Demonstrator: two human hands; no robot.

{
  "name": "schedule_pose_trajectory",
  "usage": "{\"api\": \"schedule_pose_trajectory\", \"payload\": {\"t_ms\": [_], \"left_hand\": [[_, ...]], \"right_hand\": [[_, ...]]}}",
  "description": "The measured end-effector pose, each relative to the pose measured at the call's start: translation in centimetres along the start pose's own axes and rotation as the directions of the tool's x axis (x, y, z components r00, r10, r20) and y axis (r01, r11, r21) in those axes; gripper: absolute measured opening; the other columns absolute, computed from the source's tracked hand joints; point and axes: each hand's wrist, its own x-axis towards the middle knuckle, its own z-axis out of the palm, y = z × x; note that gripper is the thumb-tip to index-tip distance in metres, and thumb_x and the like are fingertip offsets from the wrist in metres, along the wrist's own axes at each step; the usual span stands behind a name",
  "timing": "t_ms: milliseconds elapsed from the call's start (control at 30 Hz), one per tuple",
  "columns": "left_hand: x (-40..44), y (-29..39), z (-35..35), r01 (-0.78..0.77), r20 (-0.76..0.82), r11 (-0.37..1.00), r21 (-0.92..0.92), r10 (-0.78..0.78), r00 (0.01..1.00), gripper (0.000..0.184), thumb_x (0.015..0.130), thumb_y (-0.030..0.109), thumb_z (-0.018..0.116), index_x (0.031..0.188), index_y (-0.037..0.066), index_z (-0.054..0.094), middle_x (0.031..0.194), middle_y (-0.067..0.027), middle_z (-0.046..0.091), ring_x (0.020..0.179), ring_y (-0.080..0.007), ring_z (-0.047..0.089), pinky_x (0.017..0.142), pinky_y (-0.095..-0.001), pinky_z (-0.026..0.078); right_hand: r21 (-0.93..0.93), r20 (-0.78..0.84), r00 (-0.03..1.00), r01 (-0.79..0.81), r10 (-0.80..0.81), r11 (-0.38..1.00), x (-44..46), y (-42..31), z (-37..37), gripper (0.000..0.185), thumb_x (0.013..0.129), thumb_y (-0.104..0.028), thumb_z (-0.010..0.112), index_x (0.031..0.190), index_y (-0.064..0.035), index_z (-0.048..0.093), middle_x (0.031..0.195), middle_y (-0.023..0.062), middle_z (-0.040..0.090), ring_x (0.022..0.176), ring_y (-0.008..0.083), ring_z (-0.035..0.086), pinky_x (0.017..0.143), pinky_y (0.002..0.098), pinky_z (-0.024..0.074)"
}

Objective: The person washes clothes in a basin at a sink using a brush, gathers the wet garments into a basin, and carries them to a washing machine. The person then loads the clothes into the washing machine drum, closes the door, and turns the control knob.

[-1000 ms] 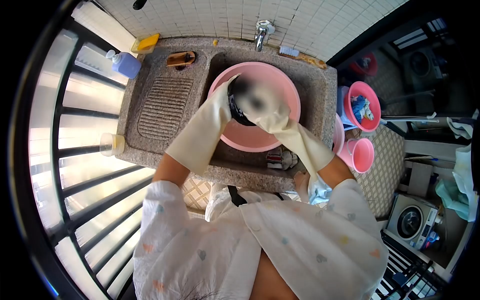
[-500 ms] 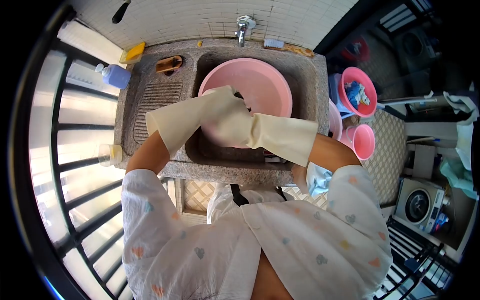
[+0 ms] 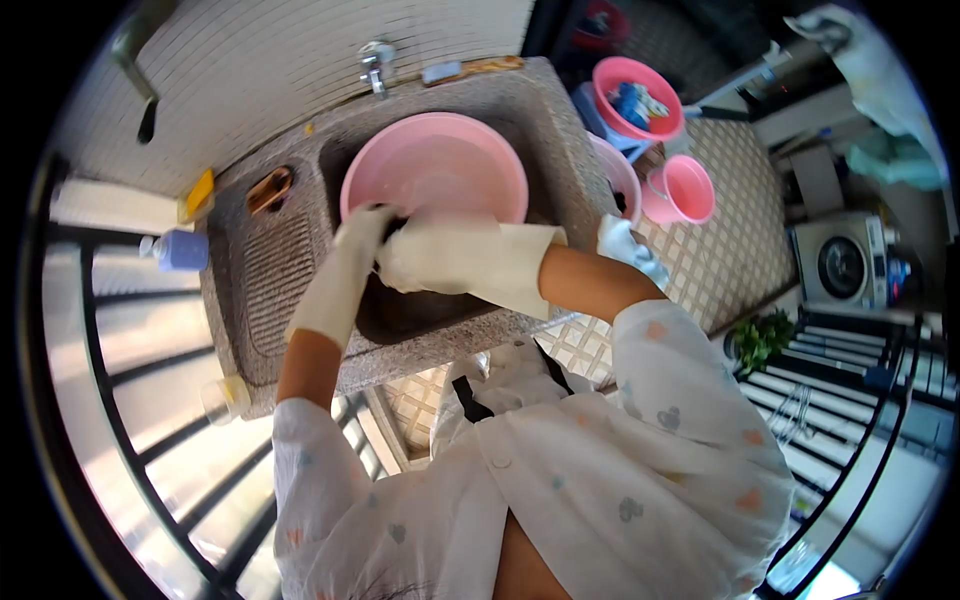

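Observation:
Both my hands wear long cream rubber gloves and meet at the front edge of a round pink basin [image 3: 480,150]. My left hand [image 3: 362,232] is closed, with a small dark thing [image 3: 392,224] at its fingers; its kind cannot be made out. Against it presses my right hand [image 3: 425,258], closed too and partly smeared by motion, its fingertips hidden. The basin holds what looks like water and sits in a speckled stone sink [image 3: 560,130], below a metal tap [image 3: 374,70].
On the left are a ribbed washboard [image 3: 275,265], a brown brush [image 3: 270,190], a yellow sponge [image 3: 201,188] and a lilac pump bottle [image 3: 182,250]. At the right stand a pink tub [image 3: 610,90] with cloths and a pink bucket [image 3: 685,190]. Black railings [image 3: 150,380] run along the left.
The view has swung to the right and tilted. My left forearm is now steeper, and my hands are closer to the basin's front left edge. The dark thing stays between them.

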Motion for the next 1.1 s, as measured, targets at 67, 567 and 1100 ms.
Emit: {"api": "schedule_pose_trajectory", "payload": {"t_ms": [67,567,1100], "left_hand": [[-0.9,0.5,-0.7,0.071,0.132,0.738,-0.671,0.025,0.991,0.053,0.105,0.044,0.049,0.133,0.001,0.062,0.128,-0.0182,0.069,0.114,-0.032,0.069,0.097,-0.0461,0.056],[-4.6,8.9,14.3,-0.324,-0.413,0.937,0.133,0.35,0.841,0.042,0.097,0.024,0.069,0.133,0.003,0.062,0.127,-0.0131,0.066,0.116,-0.0207,0.062,0.103,-0.0334,0.047],[2.1,20.0,55.5,-0.522,-0.329,0.828,-0.204,0.444,0.833,0.032,0.095,0.018,0.073,0.121,0.002,0.067,0.12,-0.0099,0.07,0.106,-0.0188,0.064,0.096,-0.0313,0.05]], "right_hand": [[0.196,-0.143,0.924,-0.325,0.354,0.925,-1.6,-1.7,-4.4,0.028,0.087,-0.026,0.076,0.106,-0.0067,0.067,0.099,0.0134,0.068,0.089,0.0312,0.069,0.08,0.0445,0.0548],[0.858,-0.008,0.039,0.513,0.999,-0.013,-41.9,1.7,-12.9,0.039,0.091,-0.013,0.071,0.129,-0.0105,0.064,0.114,0.0194,0.072,0.101,0.0305,0.073,0.091,0.0377,0.0577],[0.874,-0.085,-0.032,-0.482,0.996,0.06,-69.3,5.3,11.5,0.056,0.094,0.003,0.05,0.145,-0.0183,0.054,0.142,0.0253,0.054,0.12,0.0449,0.06,0.101,0.0508,0.0508]]}}
